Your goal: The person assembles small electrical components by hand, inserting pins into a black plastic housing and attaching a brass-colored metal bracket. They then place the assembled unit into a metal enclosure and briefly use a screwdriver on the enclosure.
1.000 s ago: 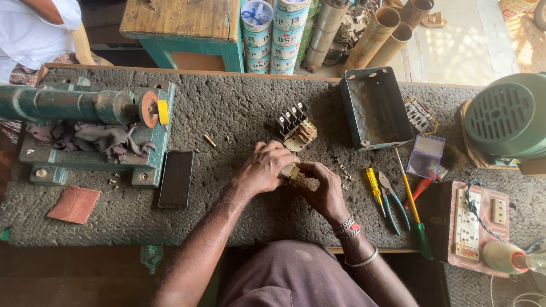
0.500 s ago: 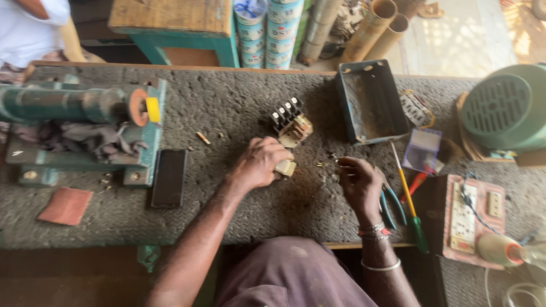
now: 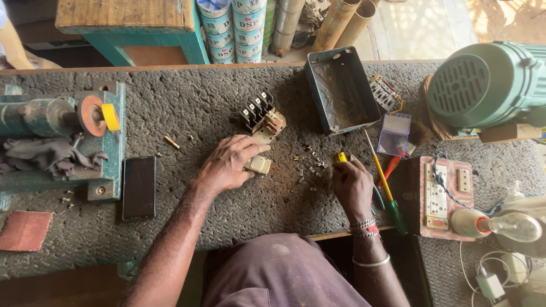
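Head view: my left hand (image 3: 227,165) pins a small cream switch part (image 3: 259,165) under its fingertips, while my right hand (image 3: 351,185) closes on a yellow-handled tool (image 3: 342,157). I judge disassembly midway: loose screws (image 3: 310,167) lie between both sets of fingers, and the contact block (image 3: 263,116) waits just beyond the left fingertips.

Motor (image 3: 483,85) cropped; right hand (image 3: 352,185) hides tool.

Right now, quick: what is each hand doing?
Left hand: fingers curled, resting on a small beige switch part on the bench.
Right hand: closed on a yellow-handled tool.
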